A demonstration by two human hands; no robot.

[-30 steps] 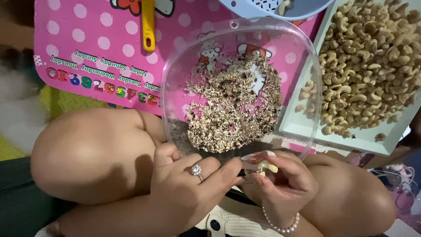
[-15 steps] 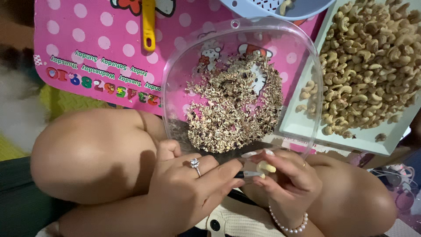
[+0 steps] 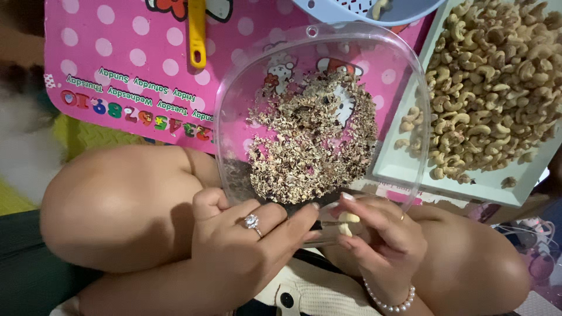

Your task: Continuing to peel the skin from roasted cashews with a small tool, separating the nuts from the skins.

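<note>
My right hand (image 3: 383, 246), with a pearl bracelet on the wrist, pinches a pale cashew nut (image 3: 349, 219) between thumb and fingers, just below the near rim of the clear bowl. My left hand (image 3: 246, 234), wearing a ring, is closed around a small dark tool (image 3: 319, 225) whose tip meets the nut. Both hands rest over my lap between my bent knees. The clear plastic bowl (image 3: 231, 99) holds a heap of brown nut skins (image 3: 310, 140).
A white tray (image 3: 410, 175) piled with cashews (image 3: 492, 76) stands at the right. A pale blue basket (image 3: 351, 14) sits at the top. A yellow-handled utensil (image 3: 197, 29) lies on the pink dotted tabletop (image 3: 111, 52). My knees flank the hands.
My right hand's fingers have shifted a little around the cashew nut, and both hands stay together below the bowl. The bowl and tray have not moved.
</note>
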